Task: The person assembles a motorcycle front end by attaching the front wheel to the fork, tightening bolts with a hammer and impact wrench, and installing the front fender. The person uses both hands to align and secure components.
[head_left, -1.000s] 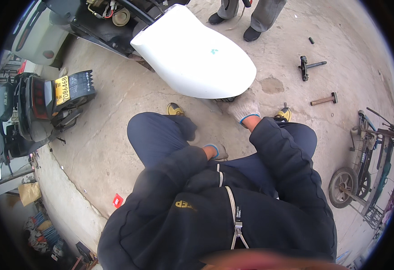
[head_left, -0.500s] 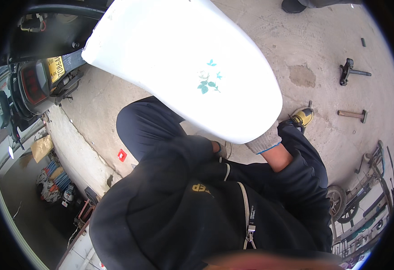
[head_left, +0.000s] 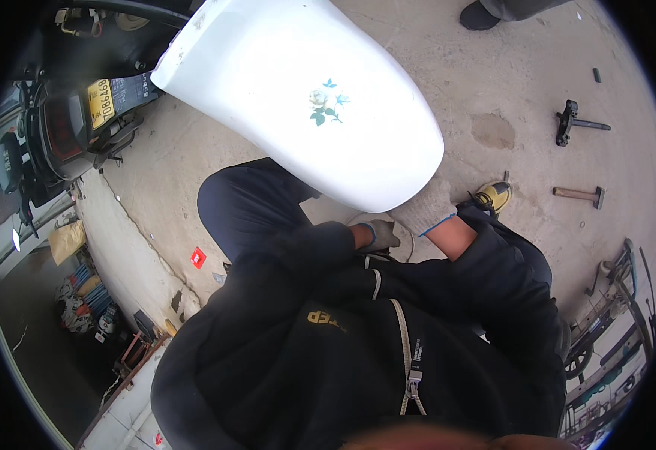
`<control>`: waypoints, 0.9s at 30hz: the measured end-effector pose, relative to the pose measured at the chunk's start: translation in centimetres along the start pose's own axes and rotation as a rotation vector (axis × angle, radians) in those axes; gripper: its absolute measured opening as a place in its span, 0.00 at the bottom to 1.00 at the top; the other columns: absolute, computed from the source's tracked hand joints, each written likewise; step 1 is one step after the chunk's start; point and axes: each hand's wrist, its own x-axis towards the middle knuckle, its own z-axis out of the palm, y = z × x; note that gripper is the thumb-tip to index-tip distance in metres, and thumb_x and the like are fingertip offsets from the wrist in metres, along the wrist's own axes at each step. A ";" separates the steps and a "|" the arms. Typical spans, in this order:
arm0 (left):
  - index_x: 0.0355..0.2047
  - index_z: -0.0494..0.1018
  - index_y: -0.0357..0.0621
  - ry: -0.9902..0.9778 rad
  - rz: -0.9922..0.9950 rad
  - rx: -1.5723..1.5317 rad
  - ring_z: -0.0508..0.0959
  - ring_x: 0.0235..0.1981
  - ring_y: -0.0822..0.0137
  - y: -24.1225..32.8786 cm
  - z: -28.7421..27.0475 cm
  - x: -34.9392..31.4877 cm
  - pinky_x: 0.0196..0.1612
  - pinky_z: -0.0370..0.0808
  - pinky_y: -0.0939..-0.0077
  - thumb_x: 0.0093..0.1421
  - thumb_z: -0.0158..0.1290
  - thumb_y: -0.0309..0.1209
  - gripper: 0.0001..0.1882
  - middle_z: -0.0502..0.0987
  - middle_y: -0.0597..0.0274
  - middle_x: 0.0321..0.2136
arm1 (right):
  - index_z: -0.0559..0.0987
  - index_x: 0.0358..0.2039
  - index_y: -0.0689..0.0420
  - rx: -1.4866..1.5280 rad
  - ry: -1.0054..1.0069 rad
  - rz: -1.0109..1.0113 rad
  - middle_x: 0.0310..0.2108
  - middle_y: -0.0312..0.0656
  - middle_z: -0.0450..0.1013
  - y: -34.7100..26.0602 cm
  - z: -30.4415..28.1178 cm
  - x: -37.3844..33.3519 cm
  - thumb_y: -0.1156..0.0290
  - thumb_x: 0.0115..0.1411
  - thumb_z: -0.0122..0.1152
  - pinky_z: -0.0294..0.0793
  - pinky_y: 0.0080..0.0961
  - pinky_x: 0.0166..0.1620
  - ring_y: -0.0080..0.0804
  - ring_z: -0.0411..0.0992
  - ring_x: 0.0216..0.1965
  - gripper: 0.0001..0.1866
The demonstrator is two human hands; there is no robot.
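A large glossy white piece with a rounded end and a rose print (head_left: 268, 82) fills the upper middle of the view. At its rounded lower end is my right hand (head_left: 427, 208), in a grey knit glove with a blue cuff edge. Its fingers pass behind that end and are hidden. My left hand (head_left: 379, 232), gloved as well, sits just below the white piece, above my lap. Its fingers look curled; what they hold, if anything, cannot be made out. A thin dark cable or wire (head_left: 412, 244) loops beside it.
A hammer (head_left: 579, 194) and a metal stem with a bracket (head_left: 583, 125) lie on the concrete floor to the right. A motorbike (head_left: 62, 131) stands at left. A red packet (head_left: 197, 258) lies near my knee. Another person's shoe (head_left: 480, 15) shows at the top.
The white piece appears higher and further left in view. My left hand has come into clearer sight, and more of my right glove shows below the rounded end.
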 end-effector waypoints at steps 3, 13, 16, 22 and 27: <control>0.57 0.73 0.35 0.157 -0.206 -0.319 0.83 0.36 0.62 -2.8 -2.3 -1.3 0.39 0.81 0.67 0.65 0.59 0.45 0.29 0.83 0.55 0.37 | 0.75 0.59 0.62 0.140 -0.312 0.223 0.54 0.57 0.75 -0.7 -2.8 1.5 0.50 0.55 0.70 0.77 0.41 0.59 0.53 0.75 0.57 0.38; 0.67 0.63 0.40 0.930 0.192 -1.358 0.70 0.62 0.54 2.8 -10.0 -16.4 0.67 0.67 0.54 0.73 0.50 0.37 0.26 0.69 0.50 0.61 | 0.70 0.62 0.62 0.450 -0.052 0.353 0.54 0.60 0.73 -3.2 -4.9 -0.8 0.42 0.51 0.73 0.76 0.48 0.58 0.57 0.75 0.58 0.48; 0.71 0.60 0.41 1.123 0.358 -1.307 0.67 0.66 0.55 7.1 -10.8 -16.0 0.68 0.66 0.57 0.72 0.51 0.39 0.31 0.66 0.53 0.66 | 0.67 0.66 0.64 0.510 -0.036 0.354 0.56 0.63 0.72 -4.4 -3.9 -0.8 0.40 0.54 0.71 0.75 0.50 0.60 0.61 0.74 0.59 0.50; 0.71 0.62 0.38 1.362 0.089 -0.956 0.69 0.67 0.54 7.9 -14.7 -13.3 0.67 0.67 0.62 0.70 0.57 0.43 0.35 0.68 0.50 0.69 | 0.79 0.55 0.64 0.817 -0.133 0.226 0.51 0.62 0.78 -1.6 -2.9 0.5 0.42 0.64 0.58 0.75 0.45 0.59 0.54 0.78 0.54 0.35; 0.71 0.62 0.32 1.427 -0.245 -0.272 0.69 0.68 0.51 10.5 -16.7 -12.9 0.69 0.65 0.64 0.69 0.57 0.46 0.39 0.67 0.45 0.69 | 0.87 0.47 0.57 0.883 0.045 0.373 0.45 0.56 0.82 2.8 -2.2 3.2 0.48 0.67 0.55 0.78 0.44 0.55 0.52 0.80 0.50 0.25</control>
